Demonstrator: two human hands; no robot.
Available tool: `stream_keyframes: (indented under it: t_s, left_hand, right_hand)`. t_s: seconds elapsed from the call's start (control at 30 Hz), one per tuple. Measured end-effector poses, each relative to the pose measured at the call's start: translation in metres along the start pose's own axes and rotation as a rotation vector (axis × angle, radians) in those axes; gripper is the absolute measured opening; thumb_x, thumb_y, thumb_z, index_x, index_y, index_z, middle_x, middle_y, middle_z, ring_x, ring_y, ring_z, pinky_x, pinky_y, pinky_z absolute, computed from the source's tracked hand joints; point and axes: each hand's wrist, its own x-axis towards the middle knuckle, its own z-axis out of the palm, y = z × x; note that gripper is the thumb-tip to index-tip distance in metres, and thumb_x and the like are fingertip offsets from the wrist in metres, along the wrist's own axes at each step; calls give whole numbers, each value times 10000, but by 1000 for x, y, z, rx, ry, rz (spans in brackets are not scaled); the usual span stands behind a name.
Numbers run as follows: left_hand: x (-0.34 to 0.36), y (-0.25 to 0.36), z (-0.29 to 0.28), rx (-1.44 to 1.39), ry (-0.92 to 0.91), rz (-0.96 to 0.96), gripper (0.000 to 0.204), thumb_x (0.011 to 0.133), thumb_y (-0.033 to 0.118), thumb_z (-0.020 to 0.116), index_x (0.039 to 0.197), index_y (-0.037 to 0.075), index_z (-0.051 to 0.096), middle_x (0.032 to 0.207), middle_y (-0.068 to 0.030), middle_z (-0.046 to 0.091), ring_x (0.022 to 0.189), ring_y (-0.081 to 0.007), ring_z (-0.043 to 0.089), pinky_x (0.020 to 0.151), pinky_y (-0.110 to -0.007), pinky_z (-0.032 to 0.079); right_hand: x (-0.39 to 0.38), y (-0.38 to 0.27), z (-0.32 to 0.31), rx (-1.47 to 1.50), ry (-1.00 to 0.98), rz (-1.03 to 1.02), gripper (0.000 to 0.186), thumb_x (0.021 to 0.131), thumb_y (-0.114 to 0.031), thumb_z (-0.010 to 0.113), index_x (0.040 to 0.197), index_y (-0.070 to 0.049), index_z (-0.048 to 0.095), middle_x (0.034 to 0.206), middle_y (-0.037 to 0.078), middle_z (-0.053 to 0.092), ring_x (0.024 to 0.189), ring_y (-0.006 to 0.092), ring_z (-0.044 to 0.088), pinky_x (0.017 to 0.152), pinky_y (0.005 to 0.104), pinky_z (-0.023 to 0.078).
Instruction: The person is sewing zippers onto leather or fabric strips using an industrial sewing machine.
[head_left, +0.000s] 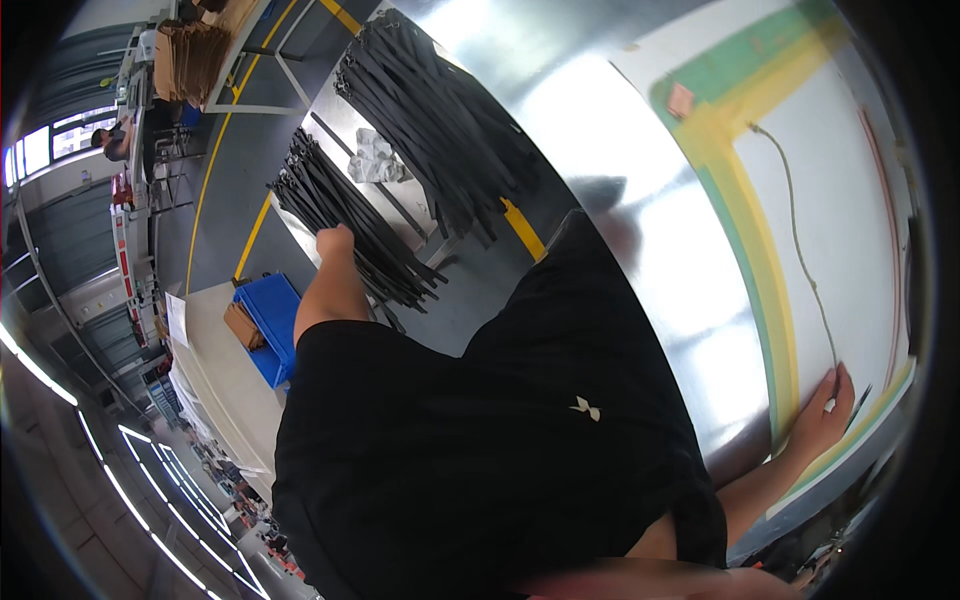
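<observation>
My right hand (pixel 824 412) is at the right, over a white board with yellow and green borders (pixel 735 180). Its thumb and a finger pinch the lower end of a thin, greyish-green cord (pixel 795 230). From there the cord runs up the board in a slight curve to a small knot-like end. My left hand (pixel 337 240) reaches away to the left and looks closed at the edge of a bundle of long black strips (pixel 345 205). Its fingers are mostly hidden, so what it grips cannot be made out.
A larger bundle of black strips (pixel 440 110) lies beyond, with crumpled clear plastic (pixel 375 158) between the two. A blue bin (pixel 272 325) with brown cardboard stands left of my left arm. Shiny metal sheeting (pixel 640 250) borders the board. Another person (pixel 118 140) is far off.
</observation>
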Motion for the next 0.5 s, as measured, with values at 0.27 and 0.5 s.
stream_keyframes:
  t_s: [0.27,0.5]
  left_hand:
    - [38,45,6,-48,39,156,528,923,408,749,1155,-65,705,1208,-282,727,1187,-432,687,1021,-474,541]
    - [83,51,26,11,-213,70,356,935,160,601,1159,-76,744,1232,-257,736,1138,-368,735,953,-415,578]
  right_hand:
    - [3,-6,-17,-151,-90,178,346,1049,-351,656,1083,-16,737,954,104,749,841,198,673,773,337,547]
    - [-2,-5,-32,-46,-228,189,323,1057,-313,646,1005,1,702,849,85,684,751,179,595,718,338,506]
